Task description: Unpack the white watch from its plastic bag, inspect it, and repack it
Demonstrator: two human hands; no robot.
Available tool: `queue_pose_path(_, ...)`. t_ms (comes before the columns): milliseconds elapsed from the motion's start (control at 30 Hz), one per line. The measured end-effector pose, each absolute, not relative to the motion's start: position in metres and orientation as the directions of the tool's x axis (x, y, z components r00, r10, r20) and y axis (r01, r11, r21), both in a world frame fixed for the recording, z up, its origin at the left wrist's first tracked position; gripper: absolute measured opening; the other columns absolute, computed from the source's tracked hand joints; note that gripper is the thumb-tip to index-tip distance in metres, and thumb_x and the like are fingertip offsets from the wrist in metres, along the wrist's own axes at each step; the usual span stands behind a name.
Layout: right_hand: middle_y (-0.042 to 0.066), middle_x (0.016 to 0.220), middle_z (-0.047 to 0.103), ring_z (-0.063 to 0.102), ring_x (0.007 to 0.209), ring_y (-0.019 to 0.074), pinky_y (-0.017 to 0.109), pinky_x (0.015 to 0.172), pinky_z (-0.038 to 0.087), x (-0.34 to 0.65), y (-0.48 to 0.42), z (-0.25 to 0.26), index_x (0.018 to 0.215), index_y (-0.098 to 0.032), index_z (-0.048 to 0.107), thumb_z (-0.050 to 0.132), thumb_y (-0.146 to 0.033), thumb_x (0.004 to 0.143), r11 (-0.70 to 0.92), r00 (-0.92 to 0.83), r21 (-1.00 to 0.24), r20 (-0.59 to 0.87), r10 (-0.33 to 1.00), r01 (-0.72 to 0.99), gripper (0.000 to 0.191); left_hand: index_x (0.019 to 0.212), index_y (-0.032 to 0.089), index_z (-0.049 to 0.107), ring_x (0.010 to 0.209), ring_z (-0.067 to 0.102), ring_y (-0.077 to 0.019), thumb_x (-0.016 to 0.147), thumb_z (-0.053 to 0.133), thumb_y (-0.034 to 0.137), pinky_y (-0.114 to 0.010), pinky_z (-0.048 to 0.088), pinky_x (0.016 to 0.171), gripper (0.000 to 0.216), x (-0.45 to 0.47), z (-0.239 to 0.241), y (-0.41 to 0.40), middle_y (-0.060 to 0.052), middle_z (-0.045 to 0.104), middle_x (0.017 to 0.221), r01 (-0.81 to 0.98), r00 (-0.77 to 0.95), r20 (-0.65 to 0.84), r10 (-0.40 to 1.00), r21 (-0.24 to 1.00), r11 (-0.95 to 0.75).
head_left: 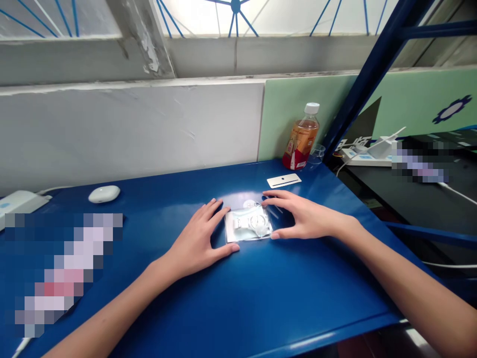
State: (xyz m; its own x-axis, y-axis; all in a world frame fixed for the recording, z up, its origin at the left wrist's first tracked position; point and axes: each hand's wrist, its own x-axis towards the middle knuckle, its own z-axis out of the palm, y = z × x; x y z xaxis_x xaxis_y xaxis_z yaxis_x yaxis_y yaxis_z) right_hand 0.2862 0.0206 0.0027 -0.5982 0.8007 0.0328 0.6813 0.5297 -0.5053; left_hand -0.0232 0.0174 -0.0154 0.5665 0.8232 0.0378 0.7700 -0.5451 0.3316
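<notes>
A small clear plastic packet (248, 224) lies flat on the blue table (261, 298), with a white piece and a round dial-like part showing through it. Around its left end sits my left hand (201, 238), fingers spread, the thumb near the lower left corner. My right hand (296, 214) is at the right end, thumb and fingers apart at the packet's edge. Whether the fingertips press on the packet I cannot tell. Just beyond it are a round clear piece (249, 203) and thin clear strips, partly hidden by my right hand.
A white card (283, 180) with a dark line lies behind my right hand. Farther back stands a drink bottle (301, 136) beside a clear cup (316, 154). At left are a white earphone case (104, 194), a white power strip (24, 204) and a blurred-out device (70, 268).
</notes>
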Motion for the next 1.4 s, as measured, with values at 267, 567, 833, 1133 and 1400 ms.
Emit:
queue_pose_path(267, 0.014, 0.154, 0.047, 0.033, 0.147, 0.0348, 0.050, 0.117, 0.034, 0.277, 0.019, 0.003, 0.148, -0.018, 0.048, 0.076, -0.058, 0.076, 0.620, -0.687, -0.497, 0.064, 0.724, 0.607, 0.087, 0.152, 0.019, 0.039, 0.150, 0.023, -0.0373, 0.082, 0.063, 0.070, -0.058, 0.026, 0.119, 0.090, -0.023, -0.015, 0.015, -0.014, 0.032, 0.161, 0.724, 0.612, 0.094, 0.785, 0.333, -0.604)
queue_pose_path(567, 0.011, 0.138, 0.063, 0.051, 0.135, 0.0297, 0.049, 0.110, 0.043, 0.269, 0.017, -0.006, 0.138, -0.022, 0.059, 0.061, -0.041, 0.095, 0.640, -0.623, -0.602, 0.281, 0.730, 0.478, 0.047, 0.140, 0.026, 0.054, 0.122, 0.063, -0.0213, 0.104, 0.041, 0.020, -0.048, 0.040, 0.114, 0.038, -0.018, -0.019, 0.008, -0.004, 0.065, 0.136, 0.507, 0.645, 0.416, 0.641, 0.394, -0.766)
queue_pose_path(833, 0.006, 0.091, 0.078, 0.071, 0.076, 0.0194, 0.032, 0.069, 0.058, 0.258, 0.010, 0.004, 0.097, -0.019, 0.077, 0.072, -0.030, 0.085, 0.435, -0.335, -0.865, 0.344, 0.878, 0.252, 0.017, 0.130, 0.023, 0.059, 0.104, 0.071, -0.0212, 0.100, 0.053, 0.028, -0.033, 0.059, 0.090, 0.031, -0.014, -0.012, 0.005, -0.006, 0.073, 0.118, 0.428, 0.428, 0.469, 0.773, 0.648, -0.630)
queue_pose_path(1133, 0.004, 0.073, 0.073, 0.069, 0.065, 0.0189, 0.031, 0.060, 0.056, 0.255, 0.017, -0.011, 0.098, -0.016, 0.070, 0.073, -0.035, 0.082, 0.226, -0.286, -0.915, 0.130, 0.949, 0.333, 0.025, 0.148, 0.027, 0.039, 0.138, 0.047, -0.0284, 0.089, 0.070, 0.036, -0.043, 0.044, 0.113, 0.067, -0.014, -0.016, 0.005, -0.010, 0.046, 0.150, 0.579, 0.588, 0.281, 0.759, 0.509, -0.637)
queue_pose_path(1400, 0.018, 0.147, 0.053, 0.044, 0.140, 0.0345, 0.055, 0.113, 0.039, 0.265, 0.017, -0.014, 0.133, -0.017, 0.061, 0.071, -0.048, 0.085, 0.631, -0.558, -0.492, 0.308, 0.771, 0.600, 0.058, 0.149, 0.025, 0.045, 0.147, 0.032, -0.0338, 0.090, 0.063, 0.056, -0.054, 0.036, 0.116, 0.069, -0.017, -0.015, 0.011, -0.010, 0.044, 0.154, 0.669, 0.609, 0.093, 0.788, 0.473, -0.573)
